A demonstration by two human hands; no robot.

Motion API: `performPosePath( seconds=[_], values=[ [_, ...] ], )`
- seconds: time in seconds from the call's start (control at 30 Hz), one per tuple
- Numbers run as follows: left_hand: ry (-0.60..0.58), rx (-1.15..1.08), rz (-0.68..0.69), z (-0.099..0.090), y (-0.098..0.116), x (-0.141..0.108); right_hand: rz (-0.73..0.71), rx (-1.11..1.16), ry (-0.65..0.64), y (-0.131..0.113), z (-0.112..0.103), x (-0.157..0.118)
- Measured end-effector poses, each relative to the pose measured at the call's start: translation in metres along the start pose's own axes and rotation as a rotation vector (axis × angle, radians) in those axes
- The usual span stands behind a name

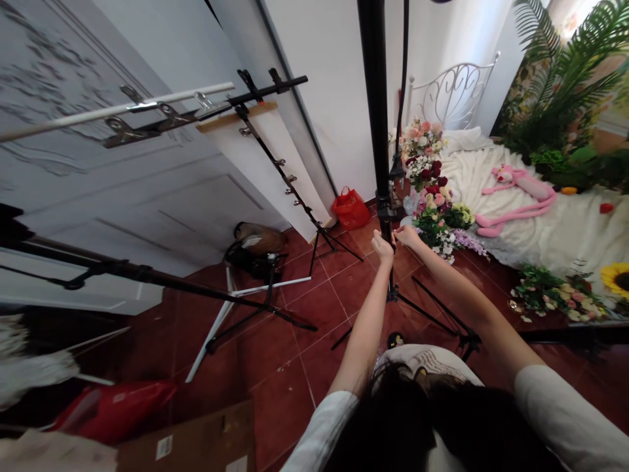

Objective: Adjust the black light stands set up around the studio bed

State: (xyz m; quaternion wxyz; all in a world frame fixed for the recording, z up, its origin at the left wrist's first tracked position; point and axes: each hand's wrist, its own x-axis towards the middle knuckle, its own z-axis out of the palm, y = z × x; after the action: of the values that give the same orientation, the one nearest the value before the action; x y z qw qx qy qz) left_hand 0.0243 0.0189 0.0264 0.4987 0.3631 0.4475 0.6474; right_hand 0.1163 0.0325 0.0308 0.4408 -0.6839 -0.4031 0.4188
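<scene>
A tall black stand [377,105] rises in front of me, with a clamp collar [385,207] partway up its pole. My left hand [382,247] is closed against the pole just below the collar, its fingers curled. On the pole's right side, my right hand [407,236] is pinched near the same height, close to my left hand. What its fingertips hold is too small to make out. A black cable [403,85] hangs beside the pole, with a plug-like end above the collar.
Other stands with clips [280,164] are at left, beside a white panel. Tripod legs [432,308] spread over the red tiled floor [289,387]. A red bag [351,208], flowers [432,196], a draped bed [462,164] with a pink plush toy [533,187], and a cardboard box [196,439] lie around.
</scene>
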Motion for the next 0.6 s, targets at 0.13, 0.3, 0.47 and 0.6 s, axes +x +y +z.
performPosePath(
  seconds=[0.13,0.3,0.47,0.6],
  values=[
    [0.014,0.005,-0.03,0.0,0.003,0.0,-0.001,0.129,-0.022,0.009,-0.001,-0.019],
    [0.068,0.02,-0.018,-0.001,0.006,-0.001,0.085,0.67,-0.169,0.025,-0.001,-0.048],
    [0.088,0.072,-0.035,-0.002,0.009,-0.004,0.03,0.763,-0.174,0.033,0.009,-0.059],
    [0.06,0.052,-0.045,-0.002,0.002,-0.002,0.01,0.797,-0.131,0.038,0.018,-0.061]
  ],
)
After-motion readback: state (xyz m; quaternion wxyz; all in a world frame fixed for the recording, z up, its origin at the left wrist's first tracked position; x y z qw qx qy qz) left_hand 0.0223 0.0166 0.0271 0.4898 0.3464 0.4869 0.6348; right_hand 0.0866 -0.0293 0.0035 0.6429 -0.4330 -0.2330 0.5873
